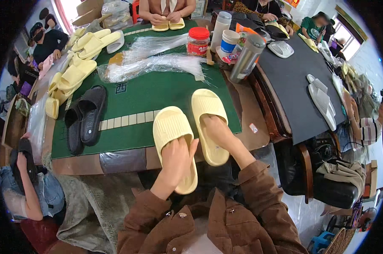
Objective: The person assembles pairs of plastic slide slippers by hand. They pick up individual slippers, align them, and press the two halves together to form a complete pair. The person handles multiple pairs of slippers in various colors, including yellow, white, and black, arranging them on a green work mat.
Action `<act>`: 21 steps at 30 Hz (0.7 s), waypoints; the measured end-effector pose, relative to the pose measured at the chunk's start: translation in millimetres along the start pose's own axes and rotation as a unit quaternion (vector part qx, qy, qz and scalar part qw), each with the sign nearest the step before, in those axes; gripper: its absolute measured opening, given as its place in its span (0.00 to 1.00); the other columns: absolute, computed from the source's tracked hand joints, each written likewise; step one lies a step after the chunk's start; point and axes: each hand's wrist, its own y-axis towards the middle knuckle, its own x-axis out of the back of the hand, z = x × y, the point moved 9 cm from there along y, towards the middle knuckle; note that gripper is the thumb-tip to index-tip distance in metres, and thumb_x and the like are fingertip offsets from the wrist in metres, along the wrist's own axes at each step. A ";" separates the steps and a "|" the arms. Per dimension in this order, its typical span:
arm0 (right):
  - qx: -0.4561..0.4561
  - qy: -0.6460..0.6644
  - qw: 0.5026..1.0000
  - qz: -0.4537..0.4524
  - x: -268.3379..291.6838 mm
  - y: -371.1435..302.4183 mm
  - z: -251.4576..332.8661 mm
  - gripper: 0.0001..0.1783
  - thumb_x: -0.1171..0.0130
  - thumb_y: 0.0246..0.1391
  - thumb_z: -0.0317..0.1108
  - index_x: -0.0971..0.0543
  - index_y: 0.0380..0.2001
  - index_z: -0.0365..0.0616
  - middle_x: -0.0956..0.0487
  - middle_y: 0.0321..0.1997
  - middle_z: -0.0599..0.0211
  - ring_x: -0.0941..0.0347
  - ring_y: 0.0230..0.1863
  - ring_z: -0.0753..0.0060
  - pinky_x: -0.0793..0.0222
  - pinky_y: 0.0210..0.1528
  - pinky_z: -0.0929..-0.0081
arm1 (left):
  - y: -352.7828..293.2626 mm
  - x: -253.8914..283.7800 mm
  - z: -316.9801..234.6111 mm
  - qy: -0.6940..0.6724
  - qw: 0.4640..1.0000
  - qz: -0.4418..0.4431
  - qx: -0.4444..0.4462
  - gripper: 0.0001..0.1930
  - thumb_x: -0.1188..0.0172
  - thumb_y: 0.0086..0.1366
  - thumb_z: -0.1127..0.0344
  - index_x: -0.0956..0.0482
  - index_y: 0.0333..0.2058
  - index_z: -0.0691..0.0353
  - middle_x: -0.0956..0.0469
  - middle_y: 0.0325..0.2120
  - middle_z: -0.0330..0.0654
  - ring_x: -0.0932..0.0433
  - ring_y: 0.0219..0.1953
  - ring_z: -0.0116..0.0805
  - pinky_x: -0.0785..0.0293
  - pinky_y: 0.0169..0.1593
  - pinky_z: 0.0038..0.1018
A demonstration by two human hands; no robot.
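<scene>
My left hand (175, 159) reaches into a pale yellow slide slipper (171, 123), its fingers hidden under the ribbed strap and the thumb outside along the edge. The slipper is tilted, with its heel hanging over the table's near edge. Close to its right is a matching yellow slipper (207, 103), held by my right hand (219, 132), whose fingers also go in under the strap. Both toes point away from me. On the green mat to the left lies a pair of black slippers (92, 114).
Several yellow slippers (79, 76) pile up at the far left. Bundles of clear plastic strips (155, 67), a red-lidded jar (198, 41), a paper cup (229, 41) and a steel tumbler (247, 58) stand or lie farther back. Other people work around the tables, one handling yellow slippers (176, 24) opposite.
</scene>
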 end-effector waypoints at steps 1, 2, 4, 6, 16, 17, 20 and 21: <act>-0.009 0.003 1.000 -0.005 0.3 0.0 -1.9 0.09 0.51 0.50 0.25 0.27 0.35 0.33 0.24 0.32 0.40 0.25 0.37 0.39 0.29 0.39 0.54 | -4.6 6.2 -4.9 -0.007 0.998 -0.046 -0.032 0.25 0.43 0.62 0.46 0.23 0.27 0.70 0.25 0.20 0.52 0.22 0.24 0.50 0.24 0.30 0.39; -0.017 0.007 1.000 -0.006 -0.9 -1.1 -1.3 0.08 0.51 0.49 0.25 0.27 0.33 0.32 0.24 0.30 0.38 0.26 0.37 0.38 0.29 0.39 0.53 | -5.0 -1.2 -2.8 -0.002 0.999 -0.022 -0.035 0.26 0.43 0.62 0.46 0.23 0.28 0.70 0.25 0.20 0.52 0.22 0.24 0.50 0.24 0.30 0.39; -0.021 0.006 1.000 -0.002 -3.4 -3.7 -2.5 0.10 0.50 0.50 0.25 0.27 0.36 0.33 0.24 0.33 0.39 0.25 0.38 0.39 0.28 0.39 0.54 | -0.6 -19.6 1.9 0.007 0.999 0.026 -0.041 0.26 0.43 0.62 0.44 0.22 0.28 0.68 0.24 0.21 0.52 0.22 0.25 0.50 0.25 0.30 0.38; -0.028 -0.006 0.999 0.020 -3.5 -3.0 -2.2 0.13 0.50 0.52 0.26 0.27 0.42 0.36 0.24 0.36 0.41 0.25 0.38 0.41 0.27 0.38 0.54 | 13.5 -29.9 10.2 0.005 0.999 0.032 -0.002 0.29 0.43 0.60 0.40 0.22 0.31 0.69 0.22 0.23 0.53 0.21 0.28 0.50 0.24 0.32 0.39; -0.002 -0.009 1.000 0.007 -1.5 -2.3 0.7 0.15 0.42 0.46 0.28 0.27 0.38 0.34 0.23 0.32 0.41 0.24 0.37 0.42 0.28 0.37 0.54 | 44.5 -36.7 16.5 0.016 1.000 0.004 -0.020 0.45 0.38 0.51 0.34 0.29 0.45 0.81 0.31 0.49 0.66 0.32 0.54 0.60 0.37 0.56 0.48; -0.011 -0.009 1.000 0.010 -2.0 -3.1 -0.9 0.14 0.43 0.47 0.28 0.27 0.38 0.34 0.23 0.32 0.41 0.24 0.36 0.42 0.28 0.37 0.54 | 31.1 -29.8 8.1 -0.023 0.998 -0.037 -0.053 0.47 0.42 0.57 0.38 0.37 0.52 0.86 0.40 0.55 0.70 0.42 0.60 0.65 0.47 0.62 0.51; -0.029 -0.011 0.999 0.016 -2.7 -1.7 -5.8 0.11 0.48 0.49 0.26 0.27 0.37 0.34 0.23 0.30 0.42 0.24 0.36 0.42 0.28 0.37 0.54 | 13.1 -31.2 2.2 -0.001 0.996 -0.048 -0.071 0.42 0.46 0.63 0.44 0.42 0.56 0.85 0.41 0.56 0.70 0.43 0.60 0.66 0.47 0.62 0.50; -0.029 -0.012 0.999 0.014 -2.2 -1.7 -5.4 0.10 0.50 0.50 0.26 0.27 0.37 0.34 0.23 0.30 0.42 0.24 0.35 0.42 0.28 0.38 0.54 | 13.5 -30.0 3.2 -0.013 0.997 -0.050 -0.063 0.37 0.49 0.66 0.48 0.40 0.55 0.85 0.41 0.57 0.70 0.43 0.60 0.64 0.48 0.63 0.49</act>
